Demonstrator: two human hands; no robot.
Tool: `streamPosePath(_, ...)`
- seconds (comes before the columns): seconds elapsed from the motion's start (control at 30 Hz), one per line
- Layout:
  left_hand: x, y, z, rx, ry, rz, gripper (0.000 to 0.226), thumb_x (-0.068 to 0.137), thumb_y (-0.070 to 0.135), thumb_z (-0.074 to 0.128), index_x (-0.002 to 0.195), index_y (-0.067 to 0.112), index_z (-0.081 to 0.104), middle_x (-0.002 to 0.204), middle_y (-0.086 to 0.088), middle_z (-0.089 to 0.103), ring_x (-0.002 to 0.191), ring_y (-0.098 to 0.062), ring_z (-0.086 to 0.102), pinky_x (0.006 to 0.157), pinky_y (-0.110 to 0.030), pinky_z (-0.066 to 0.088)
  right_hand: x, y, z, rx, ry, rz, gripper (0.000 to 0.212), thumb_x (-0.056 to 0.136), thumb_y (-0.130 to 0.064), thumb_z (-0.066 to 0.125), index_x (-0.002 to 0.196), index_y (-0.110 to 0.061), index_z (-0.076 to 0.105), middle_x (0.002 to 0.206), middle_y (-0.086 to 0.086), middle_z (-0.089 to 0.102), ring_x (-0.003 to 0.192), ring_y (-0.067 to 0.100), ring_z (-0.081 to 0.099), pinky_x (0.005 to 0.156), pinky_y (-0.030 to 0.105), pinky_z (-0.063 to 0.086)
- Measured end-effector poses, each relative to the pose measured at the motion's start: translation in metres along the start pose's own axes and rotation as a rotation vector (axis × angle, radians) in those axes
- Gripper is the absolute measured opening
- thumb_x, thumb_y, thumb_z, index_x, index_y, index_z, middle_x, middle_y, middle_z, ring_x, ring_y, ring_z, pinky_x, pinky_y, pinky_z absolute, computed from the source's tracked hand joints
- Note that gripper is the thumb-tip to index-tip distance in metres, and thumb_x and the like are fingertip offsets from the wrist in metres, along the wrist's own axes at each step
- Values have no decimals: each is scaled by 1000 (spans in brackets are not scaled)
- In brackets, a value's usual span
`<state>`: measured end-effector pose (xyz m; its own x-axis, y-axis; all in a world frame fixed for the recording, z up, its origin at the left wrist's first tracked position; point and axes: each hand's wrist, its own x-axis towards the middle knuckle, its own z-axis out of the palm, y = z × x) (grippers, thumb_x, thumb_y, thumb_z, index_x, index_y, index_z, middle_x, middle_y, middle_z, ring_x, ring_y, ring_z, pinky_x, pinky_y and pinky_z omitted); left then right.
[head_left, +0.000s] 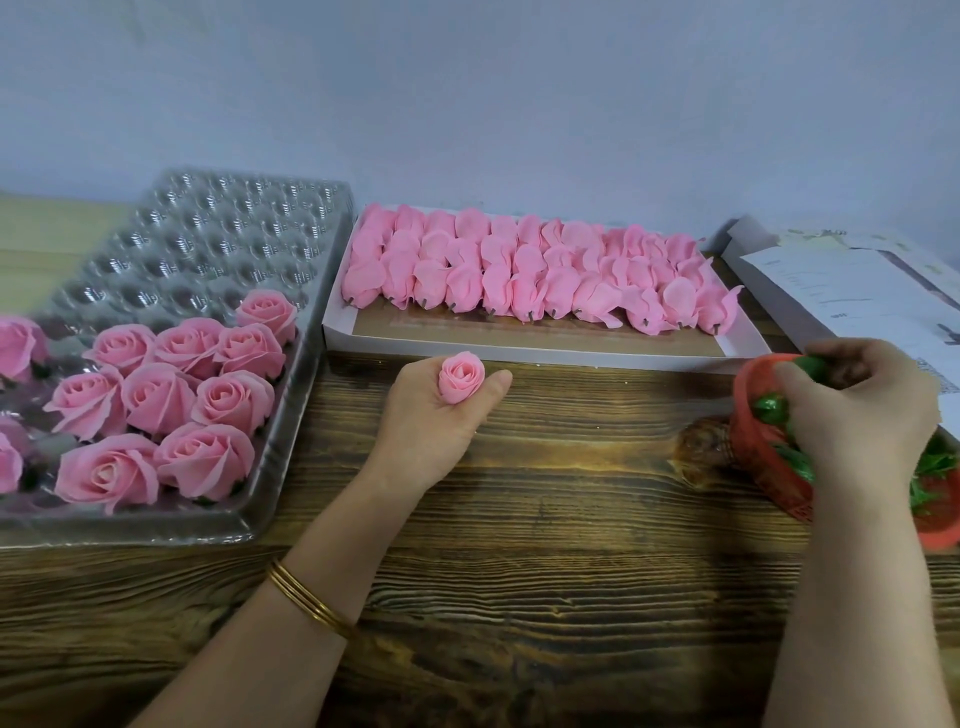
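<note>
- 2 gold bangles (311, 597) sit on the left wrist, nearest to the camera. This forearm lies low over the wooden table (571, 467) and points away and to the right.
- The left hand (431, 415) makes a loose fist with the thumb side up. Its thumb and curled fingers pinch 1 pink rose bud (461, 383) at the base, so the petals face up and are not pressed. I judge it waits for its next part.
- The right hand (857, 410) enters the red basket (748, 384) at the table's right edge from above, wrist bent. Its fingers curl down among the green calyx pieces (771, 408), but I cannot tell whether they hold 1.
- Left of the bud, the clear plastic tray (208, 228) has finished roses (156, 397) in its near cups, each apart, probably to protect the petals.
- Farther back, the cardboard box (545, 353) holds rows of closed rose heads (530, 275), stems toward the person, easy to take.
</note>
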<state>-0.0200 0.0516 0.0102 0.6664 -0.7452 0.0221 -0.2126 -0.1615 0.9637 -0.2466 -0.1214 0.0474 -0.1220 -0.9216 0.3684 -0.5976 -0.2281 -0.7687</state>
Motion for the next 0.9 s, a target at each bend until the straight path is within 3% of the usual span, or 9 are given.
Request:
streamPosePath(0.17,0,0,0,-12,8,4,32,89,34,69,75,6,65,73,-11,66,67,-16,59,71,-31,52,-9,-16,7,403,-102,-56,19,79,-18,72,95,-28,69,86,-10,68,80,5,62,78,23,51)
streamPosePath(0.33,0,0,0,-5,11,5,30,89,35,69,72,10,65,68,-6,65,64,-7,57,65,-21,49,-25,-37,20,827,-439,96,26,75,4,67,94,-12,69,88,12,63,78,19,57,66,21,45)
streamPosePath(0.43,0,1,-1,2,14,5,28,90,35,69,69,17,64,64,1,64,65,-7,59,67,-21,50,-38,-47,30,973,-591,148,32,62,5,72,91,-7,67,78,6,64,70,13,58,66,18,50)
streamPosePath(0.6,0,0,-1,-33,0,14,25,89,34,69,70,18,66,58,9,66,57,0,61,60,-12,49,-54,-56,45,1052,-758,275,32,60,2,71,91,-4,67,73,3,67,72,14,60,66,17,51)
streamPosePath(0.8,2,1,-4,-252,-3,-28,23,90,28,69,72,14,69,62,6,68,59,-1,61,58,-13,48,-74,-64,59,1111,-871,468,21,66,-3,71,86,1,67,78,9,65,72,13,62,61,15,51)
streamPosePath(0.9,5,2,-5,-378,-14,-84,24,90,31,69,72,16,71,67,5,69,67,-5,62,66,-20,50,-82,-68,64,1124,-889,576,22,67,-5,71,88,2,66,83,11,65,78,15,66,61,16,54)
